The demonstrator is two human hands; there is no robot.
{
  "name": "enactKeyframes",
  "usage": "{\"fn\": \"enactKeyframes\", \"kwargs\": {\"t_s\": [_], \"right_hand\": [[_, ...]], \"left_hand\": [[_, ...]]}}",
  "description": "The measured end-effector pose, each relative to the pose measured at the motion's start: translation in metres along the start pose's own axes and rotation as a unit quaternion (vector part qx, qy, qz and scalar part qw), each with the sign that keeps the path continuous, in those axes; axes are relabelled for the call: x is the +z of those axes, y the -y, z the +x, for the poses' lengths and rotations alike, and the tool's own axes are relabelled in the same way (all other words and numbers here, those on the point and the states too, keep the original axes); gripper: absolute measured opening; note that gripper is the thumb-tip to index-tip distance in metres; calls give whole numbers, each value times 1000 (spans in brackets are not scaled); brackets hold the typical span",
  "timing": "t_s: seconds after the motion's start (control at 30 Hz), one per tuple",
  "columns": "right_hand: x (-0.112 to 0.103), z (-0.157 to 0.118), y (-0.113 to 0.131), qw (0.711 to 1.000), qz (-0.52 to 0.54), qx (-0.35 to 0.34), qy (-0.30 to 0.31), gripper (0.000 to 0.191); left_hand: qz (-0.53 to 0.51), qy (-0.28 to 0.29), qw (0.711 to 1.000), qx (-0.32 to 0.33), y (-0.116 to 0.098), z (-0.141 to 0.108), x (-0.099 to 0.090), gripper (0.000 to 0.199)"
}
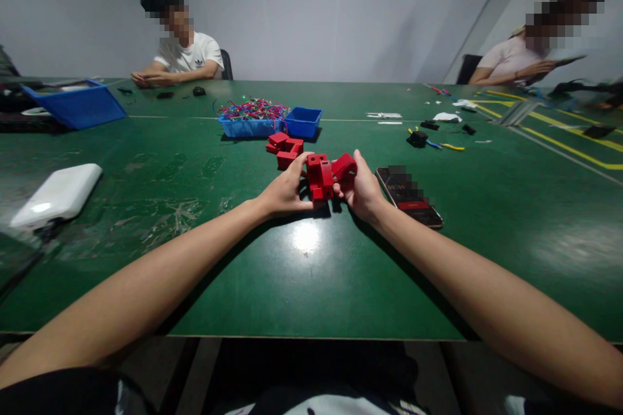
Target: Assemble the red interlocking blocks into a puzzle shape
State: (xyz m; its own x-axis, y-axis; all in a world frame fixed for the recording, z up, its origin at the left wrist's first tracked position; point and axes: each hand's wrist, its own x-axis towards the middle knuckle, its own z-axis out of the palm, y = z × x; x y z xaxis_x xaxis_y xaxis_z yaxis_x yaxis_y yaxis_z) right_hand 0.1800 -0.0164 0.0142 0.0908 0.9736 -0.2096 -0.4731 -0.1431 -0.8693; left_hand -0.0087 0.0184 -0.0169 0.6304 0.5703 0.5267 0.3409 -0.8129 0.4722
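Between my hands, just above the green table, is a red blocky part (319, 177) with small holes in its top. My left hand (288, 189) grips its left side, thumb above and fingers partly hidden. A second red piece (344, 167), curved and tilted, is held in my right hand (363, 189) between thumb and fingers. The two red pieces are side by side; I cannot tell whether they are joined. Right behind my left hand lie more red blocks (287, 159) on the table.
Beyond the blocks are a blue bin (250, 128) of coloured wires and a smaller blue bin (304, 122). A phone (409, 198) lies right of my right hand. Pliers (450, 146), a white box (58, 194) and a tilted blue bin (80, 107) are farther out. Two people sit across the table.
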Motion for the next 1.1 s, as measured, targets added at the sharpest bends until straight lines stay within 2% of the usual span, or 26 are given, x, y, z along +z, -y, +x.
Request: {"fn": "enactKeyframes", "kwargs": {"t_s": [0.23,0.5,0.67,0.77,0.9,1.1], "right_hand": [[1,-1,-1,1000,16,-15,-8,31],[1,2,-3,999,3,-39,-37,41],[2,0,-2,999,-11,-30,-43,43],[1,0,-2,999,2,-33,-21,34],[-2,-1,-2,999,9,-47,0,7],[-1,-1,-4,999,-17,-49,-7,10]], "left_hand": [[-15,4,1000,-5,-2,1,-1,104],[-12,2,1000,1,2,1,1,106],[-11,1,1000,4,0,1,0,105],[-10,0,1000,5,-1,1,-1,104],[-9,2,1000,-4,-1,1,-1,103],[28,-6,999,-32,-4,2,-1,100]]}}
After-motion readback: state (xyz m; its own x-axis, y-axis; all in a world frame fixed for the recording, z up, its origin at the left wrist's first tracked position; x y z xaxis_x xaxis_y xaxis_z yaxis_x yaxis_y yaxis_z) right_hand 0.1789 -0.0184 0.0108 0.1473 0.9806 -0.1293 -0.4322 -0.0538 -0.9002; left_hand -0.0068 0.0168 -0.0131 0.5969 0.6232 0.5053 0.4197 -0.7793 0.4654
